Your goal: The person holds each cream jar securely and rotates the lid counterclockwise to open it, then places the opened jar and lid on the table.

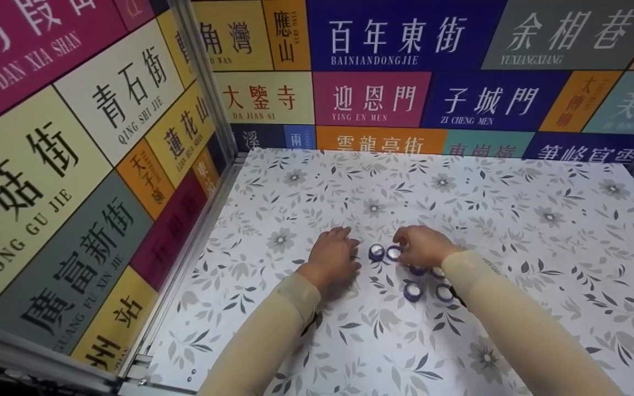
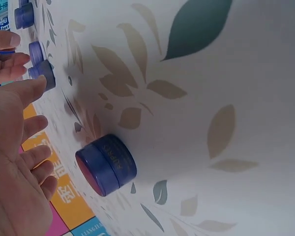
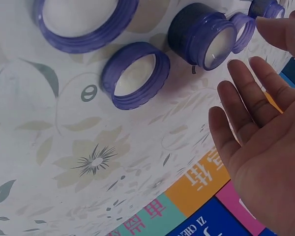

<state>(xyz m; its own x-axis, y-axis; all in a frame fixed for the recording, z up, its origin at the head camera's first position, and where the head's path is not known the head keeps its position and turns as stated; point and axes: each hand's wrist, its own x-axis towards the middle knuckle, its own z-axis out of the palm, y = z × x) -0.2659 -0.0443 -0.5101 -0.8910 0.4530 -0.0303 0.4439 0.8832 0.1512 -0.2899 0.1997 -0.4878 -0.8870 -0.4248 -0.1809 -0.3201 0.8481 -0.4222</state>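
In the head view my left hand (image 1: 333,258) lies low over the table with its fingers spread and relaxed. The left wrist view has a closed blue jar (image 2: 108,164) near that hand's fingers, apparently not held. My right hand (image 1: 424,245) hovers just right of a purple ring-like lid (image 1: 394,253), beside an uncapped jar (image 1: 376,252) with a pale top. Whether its fingertips touch the lid is hard to tell. Loosely extended fingers of the right hand (image 3: 265,123) show in the right wrist view, near a jar (image 3: 187,34) and a lid (image 3: 243,32).
Nearer the body, under the right forearm, stand another open jar (image 1: 412,291) and an upturned lid (image 1: 444,292); a further jar (image 1: 417,270) is partly hidden by the hand. A floral cloth (image 1: 295,198) covers the table, with sign-printed walls (image 1: 372,99) behind and left.
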